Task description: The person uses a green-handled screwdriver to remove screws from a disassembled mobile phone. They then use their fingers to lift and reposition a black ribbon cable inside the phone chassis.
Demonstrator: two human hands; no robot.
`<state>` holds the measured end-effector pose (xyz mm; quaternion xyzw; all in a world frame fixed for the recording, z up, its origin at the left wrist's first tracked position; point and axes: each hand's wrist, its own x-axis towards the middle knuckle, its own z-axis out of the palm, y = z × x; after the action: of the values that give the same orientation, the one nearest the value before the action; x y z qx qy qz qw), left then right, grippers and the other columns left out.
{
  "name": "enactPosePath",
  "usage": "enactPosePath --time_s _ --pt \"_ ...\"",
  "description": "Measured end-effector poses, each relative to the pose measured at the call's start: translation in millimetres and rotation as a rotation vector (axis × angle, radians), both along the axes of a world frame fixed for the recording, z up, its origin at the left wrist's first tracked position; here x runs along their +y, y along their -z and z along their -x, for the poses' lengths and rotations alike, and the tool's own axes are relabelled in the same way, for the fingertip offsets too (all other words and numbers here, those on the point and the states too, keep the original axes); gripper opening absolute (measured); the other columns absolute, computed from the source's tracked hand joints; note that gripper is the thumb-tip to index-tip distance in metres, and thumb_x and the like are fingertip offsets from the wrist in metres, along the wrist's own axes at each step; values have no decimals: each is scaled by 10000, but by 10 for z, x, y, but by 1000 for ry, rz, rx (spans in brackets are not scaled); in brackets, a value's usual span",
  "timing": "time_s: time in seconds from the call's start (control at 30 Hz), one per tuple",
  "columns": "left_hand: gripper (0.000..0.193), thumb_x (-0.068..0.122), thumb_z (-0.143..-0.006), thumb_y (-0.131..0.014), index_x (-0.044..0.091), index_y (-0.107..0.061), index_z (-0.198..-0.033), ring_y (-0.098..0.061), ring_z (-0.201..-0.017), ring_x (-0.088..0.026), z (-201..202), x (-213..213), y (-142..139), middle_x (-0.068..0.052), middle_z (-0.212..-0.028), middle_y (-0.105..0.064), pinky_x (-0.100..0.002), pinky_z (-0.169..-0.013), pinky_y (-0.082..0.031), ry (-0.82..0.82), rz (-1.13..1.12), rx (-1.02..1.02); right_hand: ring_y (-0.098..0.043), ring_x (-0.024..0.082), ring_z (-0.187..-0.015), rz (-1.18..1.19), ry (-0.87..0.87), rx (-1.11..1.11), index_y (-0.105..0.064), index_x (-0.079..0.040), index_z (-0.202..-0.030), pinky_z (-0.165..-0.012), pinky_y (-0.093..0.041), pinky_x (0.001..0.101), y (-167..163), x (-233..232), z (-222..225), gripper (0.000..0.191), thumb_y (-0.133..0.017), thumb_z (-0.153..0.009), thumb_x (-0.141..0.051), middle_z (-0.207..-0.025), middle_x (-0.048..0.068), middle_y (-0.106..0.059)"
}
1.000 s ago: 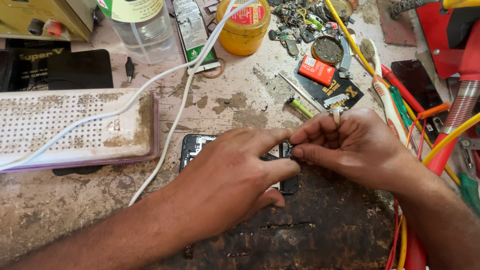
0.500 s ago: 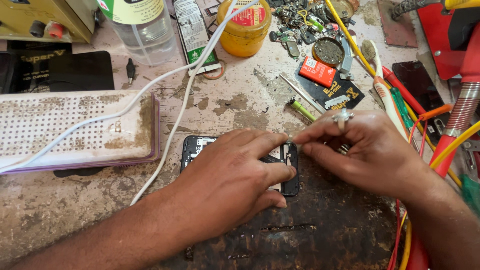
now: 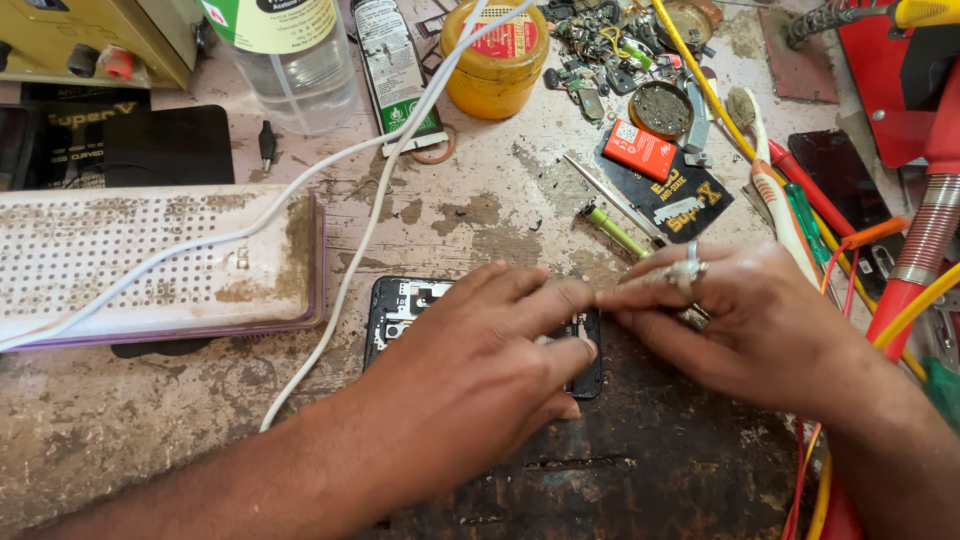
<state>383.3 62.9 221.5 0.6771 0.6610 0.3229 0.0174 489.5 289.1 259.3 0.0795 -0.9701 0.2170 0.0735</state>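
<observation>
Since the earlier frame: right hand (image 3: 760, 320) has slid its fingertips further left to meet the left forefinger; left hand (image 3: 480, 360) is unchanged in place.

Item: opened phone (image 3: 400, 305), back cover off, dark frame and inner parts exposed, lying flat on the worn tabletop (image 3: 130, 440), half on a dark mat (image 3: 640, 470).

Progress, judged: casing already open; work on the inside continues, nothing reassembled.

Left hand: palm down, fingers spread flat over the phone, pressing it still; grip closed on nothing.

Right hand: ringed, fingers drawn to a pinch at the phone's right edge; whether a tool or part sits in that grip cannot be told.

Nearby: white cable (image 3: 380, 190), perforated white box (image 3: 150, 265), yellow jar (image 3: 495, 60), green screwdriver (image 3: 615, 230).
</observation>
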Motion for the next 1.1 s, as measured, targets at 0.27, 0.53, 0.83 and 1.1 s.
enactPosePath --time_s 0.27,0.53,0.83,1.1 --pt "232 144 -848 -598 4 -684 -1010 -548 -1325 -361 -81 -25 -18 -172 -1254 -653 -535 -1163 -359 -21 -17 274 -750 282 -734 -142 6 -36 -802 -79 -1010 -640 -601 386 -11 -90 -57 270 -757 -744 -84 -897 118 -775" --pt "171 125 -836 -577 12 -625 -955 -568 -1294 -415 -80 8 -21 -231 -1316 -633 -556 -1179 -347 -26 -19 229 -786 232 -819 18 -7 -22 -796 -97 -1011 -689 -616 340 54 30 15 219 -732 -802 -79 -967 84 -785" --pt "247 152 -832 -591 1 -684 -1004 -565 -1290 -393 -164 -33 -43 -207 -1265 -643 -571 -1167 -338 -76 -70 267 -740 282 -841 -235 -14 67 -789 -117 -1122 -719 -586 396 -13 -157 -96 322 -745 -803 -103 -1017 82 -763" --pt "294 156 -836 -589 -6 -715 -1047 -576 -1264 -337 -125 -51 -16 -156 -1220 -652 -506 -1179 -362 -76 -59 322 -755 262 -833 -78 -20 11 -803 -140 -1044 -721 -604 378 25 -72 -50 308 -723 -763 -40 -989 68 -774"
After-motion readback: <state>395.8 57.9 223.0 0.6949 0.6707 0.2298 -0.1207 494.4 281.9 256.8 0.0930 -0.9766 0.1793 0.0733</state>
